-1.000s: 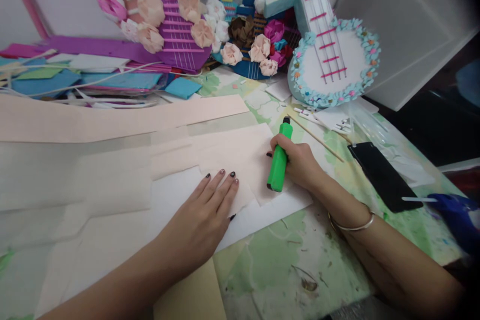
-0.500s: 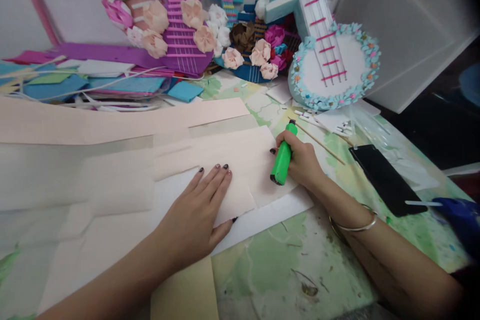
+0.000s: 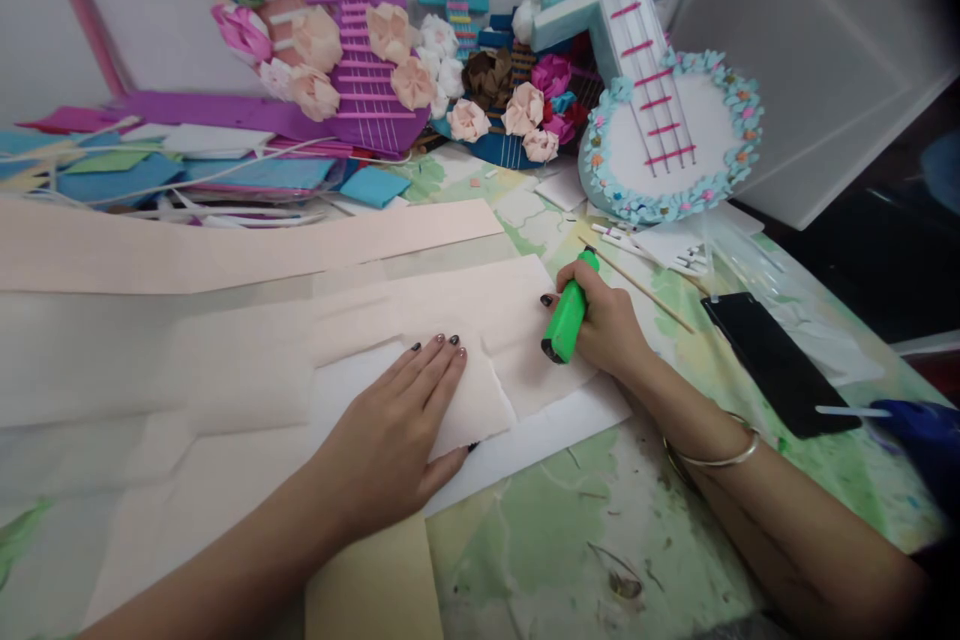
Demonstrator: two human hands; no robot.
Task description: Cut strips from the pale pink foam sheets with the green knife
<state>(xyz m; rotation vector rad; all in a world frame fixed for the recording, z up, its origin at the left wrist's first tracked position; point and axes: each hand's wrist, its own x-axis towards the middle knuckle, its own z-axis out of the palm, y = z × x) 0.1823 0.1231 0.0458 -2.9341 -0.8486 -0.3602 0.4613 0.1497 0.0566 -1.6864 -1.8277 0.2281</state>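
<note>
A chunky green tool with black ends (image 3: 568,320) is gripped in my right hand (image 3: 609,320), above the right part of the pale pink paper (image 3: 469,285). Its working tip is hidden, so I cannot tell its exact kind. My left hand (image 3: 405,420) lies flat on the paper, fingers stretched together and thumb apart, holding nothing. The paper has overlapping flaps and a rough lower edge beside my left thumb. Beneath it shows a white sheet (image 3: 555,445).
A long pale pink strip (image 3: 247,245) lies behind. Flower-decorated toy string instruments (image 3: 675,135) stand at the back, coloured foam scraps (image 3: 255,170) at left. To the right are a thin wooden stick (image 3: 645,290) and a black phone-like slab (image 3: 776,360).
A slit-like edge now shows in the paper between my hands. My right hand and the green tool have shifted slightly; my left hand stays flat. The whole view has moved a little.
</note>
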